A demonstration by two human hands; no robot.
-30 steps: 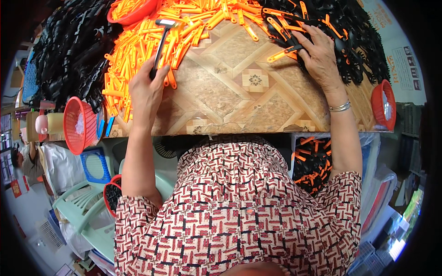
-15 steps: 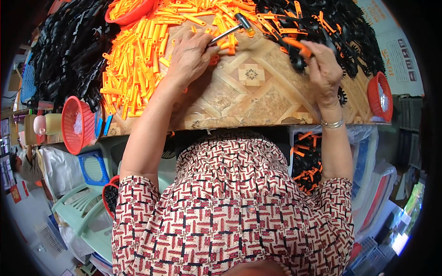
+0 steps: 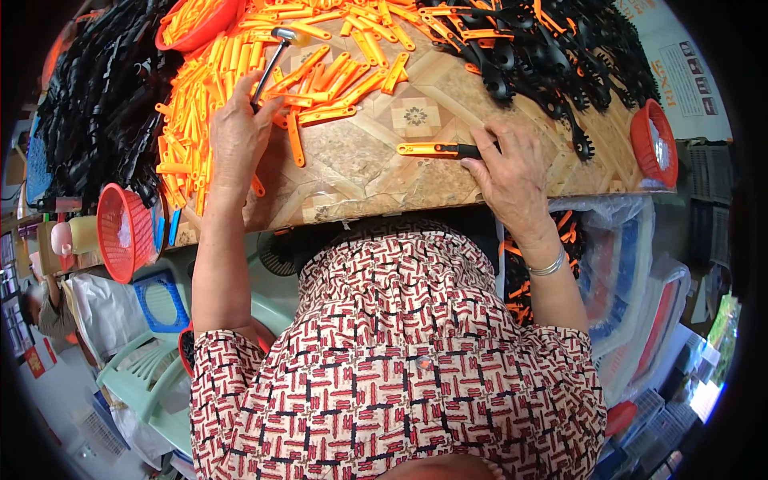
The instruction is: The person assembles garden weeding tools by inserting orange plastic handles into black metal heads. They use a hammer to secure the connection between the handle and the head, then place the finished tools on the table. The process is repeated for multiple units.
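My left hand (image 3: 240, 140) is closed round the metal handle of a small hammer (image 3: 273, 66). The hammer's head (image 3: 290, 36) points away from me, over the loose orange handles (image 3: 340, 76) on the left of the table. Lower on the table, my right hand (image 3: 512, 164) grips a black kitchen utensil with an orange handle (image 3: 426, 150) at its left end. Only a short stretch of black shaft (image 3: 467, 150) shows beside my fingers; the utensil's head is hidden under the hand.
A heap of black utensils (image 3: 552, 72), some with toothed heads, covers the far right. Black parts (image 3: 104, 104) are piled at far left. Red baskets stand at the left edge (image 3: 112, 240), the right edge (image 3: 646, 148) and far back (image 3: 176, 42). The wooden-patterned tabletop (image 3: 344, 172) ends before my waist.
My left hand has drawn back to the left with the hammer. My right hand has come nearer and leftward, and the orange handle it holds now points left over the tabletop.
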